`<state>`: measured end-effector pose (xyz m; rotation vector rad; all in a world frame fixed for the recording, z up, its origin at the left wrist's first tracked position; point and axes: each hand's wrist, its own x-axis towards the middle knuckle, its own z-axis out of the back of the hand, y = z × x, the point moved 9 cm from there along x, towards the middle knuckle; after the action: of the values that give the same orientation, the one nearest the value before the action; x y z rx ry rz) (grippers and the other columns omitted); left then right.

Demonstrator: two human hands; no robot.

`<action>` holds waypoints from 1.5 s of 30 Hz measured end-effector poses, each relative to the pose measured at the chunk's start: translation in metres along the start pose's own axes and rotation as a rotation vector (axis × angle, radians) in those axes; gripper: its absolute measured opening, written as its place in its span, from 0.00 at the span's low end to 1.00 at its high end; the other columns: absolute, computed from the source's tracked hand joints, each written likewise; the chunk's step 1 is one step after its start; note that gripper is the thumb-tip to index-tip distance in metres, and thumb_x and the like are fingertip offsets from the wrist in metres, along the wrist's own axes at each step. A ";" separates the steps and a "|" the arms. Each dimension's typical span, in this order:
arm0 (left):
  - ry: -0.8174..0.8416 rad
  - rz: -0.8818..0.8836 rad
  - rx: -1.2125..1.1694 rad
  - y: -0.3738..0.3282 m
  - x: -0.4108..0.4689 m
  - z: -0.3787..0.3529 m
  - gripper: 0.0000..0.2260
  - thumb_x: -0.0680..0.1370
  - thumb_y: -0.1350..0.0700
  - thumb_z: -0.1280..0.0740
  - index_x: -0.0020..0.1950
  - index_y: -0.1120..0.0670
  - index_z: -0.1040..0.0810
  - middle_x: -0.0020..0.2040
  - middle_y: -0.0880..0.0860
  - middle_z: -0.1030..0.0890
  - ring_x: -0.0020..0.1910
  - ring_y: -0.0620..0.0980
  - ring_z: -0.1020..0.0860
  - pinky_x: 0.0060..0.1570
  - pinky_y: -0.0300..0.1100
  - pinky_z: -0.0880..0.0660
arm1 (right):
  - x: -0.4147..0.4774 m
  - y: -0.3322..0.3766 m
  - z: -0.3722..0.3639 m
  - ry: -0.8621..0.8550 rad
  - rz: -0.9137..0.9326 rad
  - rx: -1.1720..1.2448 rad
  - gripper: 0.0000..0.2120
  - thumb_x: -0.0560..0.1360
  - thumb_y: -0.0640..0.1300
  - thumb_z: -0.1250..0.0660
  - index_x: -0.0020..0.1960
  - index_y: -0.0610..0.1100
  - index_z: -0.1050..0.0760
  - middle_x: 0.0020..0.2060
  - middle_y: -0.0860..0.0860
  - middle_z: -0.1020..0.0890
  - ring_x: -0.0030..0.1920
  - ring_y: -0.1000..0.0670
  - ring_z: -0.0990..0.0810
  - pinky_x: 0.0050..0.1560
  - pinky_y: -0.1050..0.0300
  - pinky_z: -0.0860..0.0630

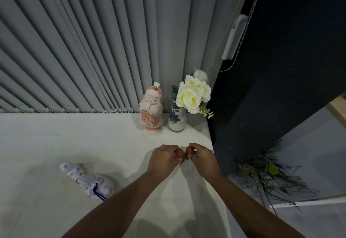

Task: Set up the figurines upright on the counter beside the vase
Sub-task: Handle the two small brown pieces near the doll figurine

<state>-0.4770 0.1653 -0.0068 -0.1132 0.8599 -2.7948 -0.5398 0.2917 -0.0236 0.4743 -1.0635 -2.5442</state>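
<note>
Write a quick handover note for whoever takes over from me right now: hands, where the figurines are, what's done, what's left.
Left hand and right hand: both empty, fingers curled, fingertips nearly meeting low over the counter, in front of the vase.
Pink figurine: upright just left of the vase, against the blinds. Done.
White figurine: lying on its side at the front left of the counter, well away from the vase, untouched.
Left: pick up the white figurine and stand it upright near the pink one.

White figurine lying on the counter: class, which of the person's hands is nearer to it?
Left. The left hand is right of the white figurine; the right hand lies farther right, beyond it.
</note>
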 end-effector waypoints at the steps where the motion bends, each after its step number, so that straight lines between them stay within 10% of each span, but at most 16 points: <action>1: 0.006 0.004 -0.005 0.000 0.000 -0.001 0.06 0.71 0.52 0.31 0.47 0.50 0.21 0.45 0.48 0.16 0.49 0.52 0.22 0.50 0.48 0.26 | 0.000 0.001 0.001 -0.002 0.001 -0.002 0.08 0.71 0.32 0.35 0.48 0.39 0.24 0.39 0.46 0.17 0.44 0.43 0.19 0.50 0.46 0.22; 16: -0.040 0.025 -0.045 -0.001 -0.001 -0.003 0.09 0.70 0.51 0.29 0.48 0.50 0.20 0.45 0.50 0.16 0.47 0.52 0.22 0.49 0.49 0.25 | 0.006 -0.007 0.004 0.047 0.031 -0.036 0.09 0.68 0.33 0.37 0.43 0.46 0.27 0.37 0.51 0.18 0.42 0.45 0.20 0.49 0.42 0.21; 27: 0.010 0.022 0.036 -0.001 -0.005 -0.005 0.19 0.73 0.49 0.31 0.62 0.51 0.24 0.57 0.51 0.18 0.59 0.52 0.24 0.58 0.47 0.28 | 0.003 -0.012 0.006 0.031 -0.026 -0.026 0.22 0.73 0.34 0.34 0.65 0.46 0.26 0.60 0.48 0.20 0.55 0.49 0.21 0.59 0.56 0.25; 45: -0.096 -0.062 0.107 0.036 -0.056 0.057 0.19 0.76 0.50 0.33 0.65 0.52 0.27 0.63 0.52 0.22 0.64 0.53 0.26 0.63 0.48 0.31 | -0.055 0.055 0.002 -0.136 0.089 -0.164 0.20 0.77 0.40 0.37 0.69 0.46 0.29 0.72 0.49 0.31 0.71 0.47 0.36 0.68 0.55 0.36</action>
<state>-0.4079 0.1178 0.0198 -0.2589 0.6953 -2.8593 -0.4816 0.2802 0.0275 0.2085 -0.8894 -2.5864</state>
